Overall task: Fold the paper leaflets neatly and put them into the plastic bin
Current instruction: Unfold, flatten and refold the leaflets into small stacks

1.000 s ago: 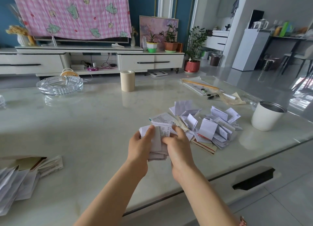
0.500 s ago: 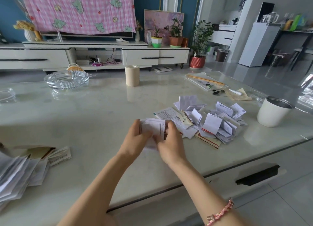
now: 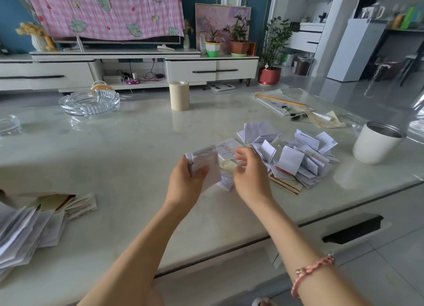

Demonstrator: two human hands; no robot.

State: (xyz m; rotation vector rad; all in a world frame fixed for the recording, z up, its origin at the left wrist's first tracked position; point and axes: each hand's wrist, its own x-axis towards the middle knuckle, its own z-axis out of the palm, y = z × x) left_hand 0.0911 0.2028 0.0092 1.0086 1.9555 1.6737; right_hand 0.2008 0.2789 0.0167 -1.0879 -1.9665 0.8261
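My left hand (image 3: 187, 179) grips a folded white leaflet (image 3: 207, 165) above the pale marble table (image 3: 128, 158), thumb across its lower face. My right hand (image 3: 250, 175) hovers just to its right with loosely curled, blurred fingers and holds nothing. Beneath my hands lie an unfolded printed leaflet (image 3: 227, 148) and other papers. A heap of folded leaflets (image 3: 296, 161) sits further right. A stack of unfolded leaflets (image 3: 25, 227) lies at the table's near left edge. A white bin (image 3: 376, 142) with a metal rim stands open at the far right.
A glass ashtray (image 3: 89, 101) and a beige cylinder (image 3: 179, 95) stand at the back of the table. A plastic sleeve with papers and pens (image 3: 286, 104) lies at the back right. A second glass dish (image 3: 9, 124) is at the left edge.
My right hand has let go of the folded leaflet and moved right. The left hand alone now holds it, lifted slightly higher.
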